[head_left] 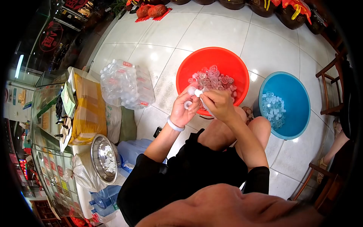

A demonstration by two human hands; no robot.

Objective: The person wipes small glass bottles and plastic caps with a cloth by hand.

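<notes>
Near the red basin's (180, 75) front rim, my two hands meet. My left hand (182, 111), a pale bangle on its wrist, is closed around a small clear stopper (191, 90). A second small whitish ring-shaped piece (188, 104) sits among its fingers. My right hand (220, 103) pinches a small white piece (198, 93) against the stopper; its exact kind is hard to make out. Beyond the hands, the red basin holds many loose clear stoppers (213, 80). To the right, the blue basin (298, 102) contains clear stoppers with white parts (274, 108).
Shrink-wrapped clear bottles (128, 85) stand on the tiled floor at left. A steel colander (94, 157) with white pieces, blue water jugs (104, 200) and a taped carton (89, 109) line the left side. Dark jars (289, 17) stand behind; wooden chairs (331, 83) and another person's leg (336, 145) are right.
</notes>
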